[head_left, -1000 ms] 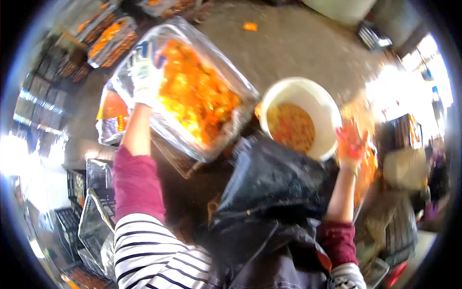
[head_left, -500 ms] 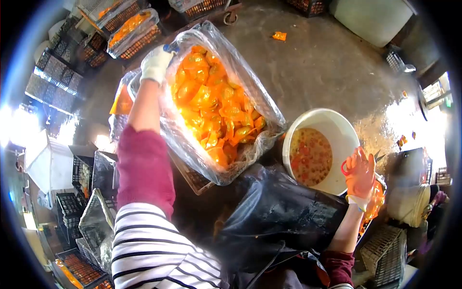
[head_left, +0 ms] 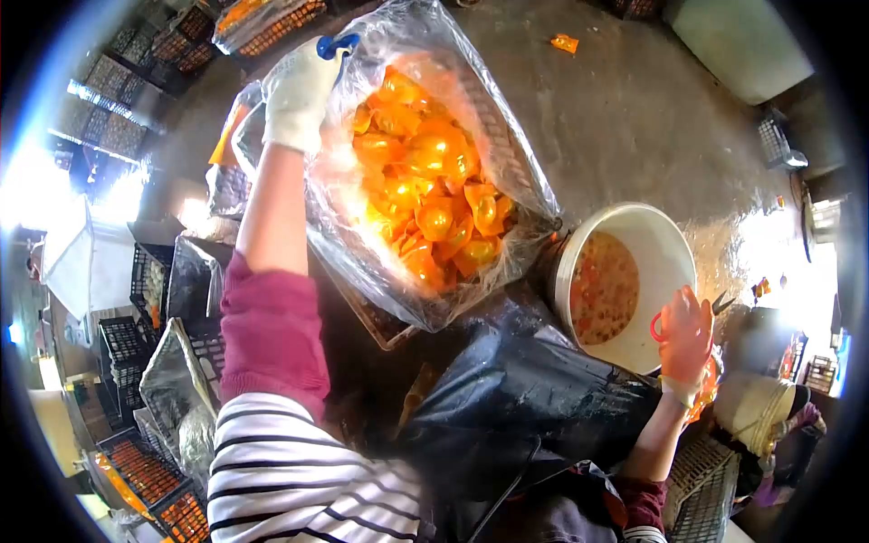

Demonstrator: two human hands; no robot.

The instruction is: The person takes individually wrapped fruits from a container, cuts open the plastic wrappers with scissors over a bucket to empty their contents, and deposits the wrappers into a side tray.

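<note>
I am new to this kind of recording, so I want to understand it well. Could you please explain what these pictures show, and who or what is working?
There is no robot here: a person works with two gloved hands. Every picture comes from one camera on the person's head, looking forward and down.

The left hand, in a white glove with blue fingertips, grips the clear plastic liner around a pile of shiny orange pieces. The right hand, in an orange glove, holds scissors with red handles. Near it is a white bucket with cloudy liquid inside. A small orange piece lies on the floor.
</note>
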